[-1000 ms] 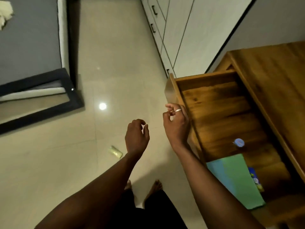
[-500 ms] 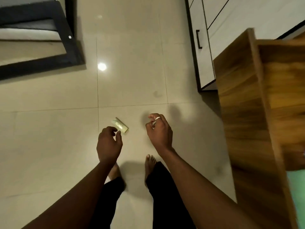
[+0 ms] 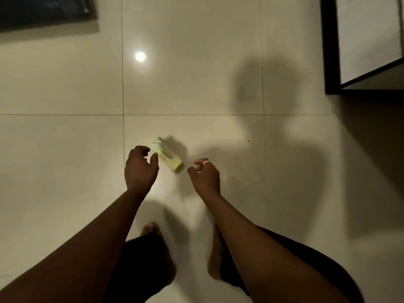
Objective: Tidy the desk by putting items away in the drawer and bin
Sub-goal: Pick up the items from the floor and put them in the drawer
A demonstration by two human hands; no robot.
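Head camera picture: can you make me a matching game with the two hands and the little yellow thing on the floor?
Things:
1. left hand
2. right hand
3. pale yellow packet
4. floor tiles

Clues:
A. wears a ring
B. lies flat on the floor
C. open, fingers curled right beside the packet
D. shiny, with a bright light spot

Pairs: 1-C, 2-A, 3-B, 4-D

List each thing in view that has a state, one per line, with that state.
Pale green packet: lying flat on the tiled floor, not yet picked up.
Left hand: empty, fingers curled part open, at the packet's near end; contact cannot be told.
Right hand: empty, loosely curled, ring on one finger, clear of the packet.
Bare feet: standing on the floor.
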